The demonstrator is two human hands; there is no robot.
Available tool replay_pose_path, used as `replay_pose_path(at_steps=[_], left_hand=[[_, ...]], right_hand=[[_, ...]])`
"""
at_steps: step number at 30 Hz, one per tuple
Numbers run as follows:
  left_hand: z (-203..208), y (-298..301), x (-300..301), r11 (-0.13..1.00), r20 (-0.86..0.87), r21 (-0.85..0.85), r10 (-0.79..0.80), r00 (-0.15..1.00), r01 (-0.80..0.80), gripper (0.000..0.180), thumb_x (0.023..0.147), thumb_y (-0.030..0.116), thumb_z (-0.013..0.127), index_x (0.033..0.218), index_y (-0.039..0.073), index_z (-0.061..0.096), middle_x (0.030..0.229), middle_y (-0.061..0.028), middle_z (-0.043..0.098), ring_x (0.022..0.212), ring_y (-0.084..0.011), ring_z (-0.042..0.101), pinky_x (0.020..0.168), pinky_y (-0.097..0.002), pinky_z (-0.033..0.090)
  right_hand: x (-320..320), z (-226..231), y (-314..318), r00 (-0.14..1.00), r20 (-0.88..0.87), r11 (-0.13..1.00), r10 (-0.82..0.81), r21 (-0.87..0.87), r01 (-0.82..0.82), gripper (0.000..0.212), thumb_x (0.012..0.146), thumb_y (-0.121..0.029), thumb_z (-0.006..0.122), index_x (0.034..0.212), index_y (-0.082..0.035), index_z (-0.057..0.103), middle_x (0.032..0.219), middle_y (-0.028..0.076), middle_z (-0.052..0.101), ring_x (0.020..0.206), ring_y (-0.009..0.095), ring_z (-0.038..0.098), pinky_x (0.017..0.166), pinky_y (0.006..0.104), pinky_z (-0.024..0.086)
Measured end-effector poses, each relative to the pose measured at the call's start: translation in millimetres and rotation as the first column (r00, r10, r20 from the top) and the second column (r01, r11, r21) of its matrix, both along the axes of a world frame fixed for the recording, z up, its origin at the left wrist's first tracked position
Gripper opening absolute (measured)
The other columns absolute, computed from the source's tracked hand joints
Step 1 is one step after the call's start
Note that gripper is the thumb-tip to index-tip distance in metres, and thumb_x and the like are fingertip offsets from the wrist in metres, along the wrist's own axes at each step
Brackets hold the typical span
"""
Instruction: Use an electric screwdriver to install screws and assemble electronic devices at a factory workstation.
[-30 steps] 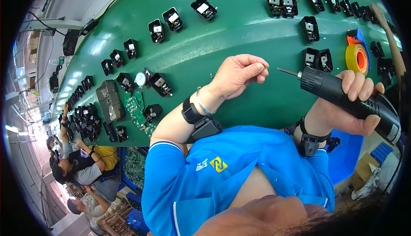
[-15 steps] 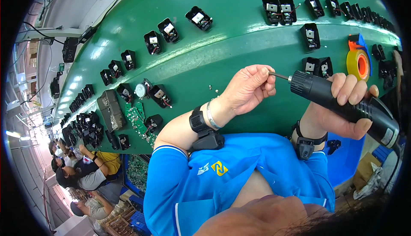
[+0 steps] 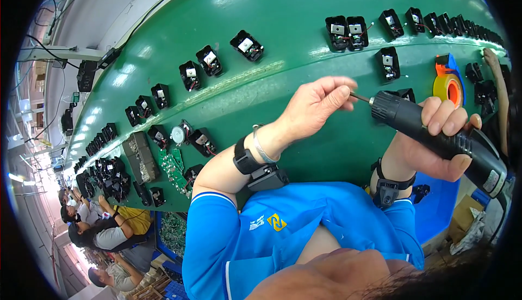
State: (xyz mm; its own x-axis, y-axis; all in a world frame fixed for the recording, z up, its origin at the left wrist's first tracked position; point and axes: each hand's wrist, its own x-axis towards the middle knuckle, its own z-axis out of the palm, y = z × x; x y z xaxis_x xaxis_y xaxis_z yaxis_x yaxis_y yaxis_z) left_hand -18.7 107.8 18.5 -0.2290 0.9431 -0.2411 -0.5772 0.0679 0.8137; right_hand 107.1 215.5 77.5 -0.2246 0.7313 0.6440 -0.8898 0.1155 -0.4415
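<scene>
My right hand (image 3: 435,137) is wrapped round a black electric screwdriver (image 3: 405,113), which points to the left with its thin metal bit (image 3: 361,98) out. My left hand (image 3: 321,104) is at the bit's tip, thumb and fingers pinched together there; its upper fingers are smeared by motion. Anything small between those fingertips is hidden. Just beyond the screwdriver, a black open housing (image 3: 405,95) is partly covered by it. Another black housing (image 3: 387,64), with a pale metal piece and thin wires inside, sits farther back on the green bench (image 3: 304,44).
Rows of similar black housings (image 3: 246,46) line the bench. At the right stands a tape dispenser (image 3: 449,85) with yellow tape. Left of my arm are a round speaker (image 3: 179,134), green circuit boards (image 3: 172,166) and a grey parts tray (image 3: 140,157). Other people (image 3: 103,234) sit at far left.
The view has shifted slightly. My left fingers have moved a little at the bit's tip, the upper ones lifting. My right hand keeps its hold on the screwdriver.
</scene>
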Motion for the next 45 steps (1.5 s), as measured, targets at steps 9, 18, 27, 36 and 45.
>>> replay_pose_path(at_steps=[9,18,27,36,45], left_hand=[[-40,74,-58,0.985,-0.992,0.124,0.121,-0.033,-0.123,0.079,0.054,0.016,0.07,0.116,-0.002,0.025,0.118,-0.0185,0.029,0.109,-0.0316,0.03,0.09,-0.0352,0.031],[-54,81,-75,0.984,-0.993,0.101,0.11,0.053,-0.144,0.075,0.052,0.011,0.069,0.113,-0.003,0.027,0.108,-0.0197,0.035,0.1,-0.0332,0.037,0.084,-0.0358,0.035],[-49,37,-80,0.963,-0.988,0.134,0.149,0.046,-0.234,0.071,0.05,0.011,0.07,0.11,-0.002,0.033,0.104,-0.0171,0.039,0.096,-0.0319,0.038,0.083,-0.0355,0.035],[-53,34,-83,0.969,-0.983,0.091,0.125,0.134,-0.231,0.068,0.05,0.011,0.07,0.108,-0.001,0.037,0.105,-0.0153,0.039,0.094,-0.03,0.043,0.077,-0.0335,0.04],[-51,34,-88,0.974,-0.989,0.093,0.114,0.09,-0.208,0.065,0.05,0.011,0.068,0.105,-0.001,0.035,0.103,-0.0166,0.038,0.09,-0.0314,0.045,0.074,-0.0344,0.042]], right_hand=[[-31,-21,36,0.981,0.08,0.984,-0.178,0.004,0.179,0.042,0.073,-0.037,0.043,0.1,-0.006,0.039,0.067,0.004,0.047,0.054,0.015,0.043,0.05,0.0277,0.033],[-62,-32,43,0.953,0.197,0.96,-0.232,-0.114,0.257,0.033,0.069,-0.032,0.047,0.093,-0.009,0.046,0.064,0.003,0.047,0.056,0.015,0.04,0.056,0.0292,0.032],[-105,-45,40,0.963,0.251,0.98,-0.093,-0.147,0.133,0.031,0.072,-0.028,0.045,0.096,-0.008,0.04,0.065,0.004,0.05,0.056,0.016,0.043,0.058,0.0317,0.035],[-122,-61,47,0.942,0.32,0.979,-0.096,-0.141,0.148,0.03,0.074,-0.026,0.042,0.096,-0.005,0.039,0.064,0.005,0.05,0.056,0.016,0.044,0.057,0.0325,0.036],[-130,-68,47,0.946,0.317,0.983,-0.062,-0.142,0.112,0.031,0.073,-0.025,0.043,0.097,-0.006,0.038,0.064,0.005,0.05,0.056,0.017,0.045,0.058,0.0324,0.037]])
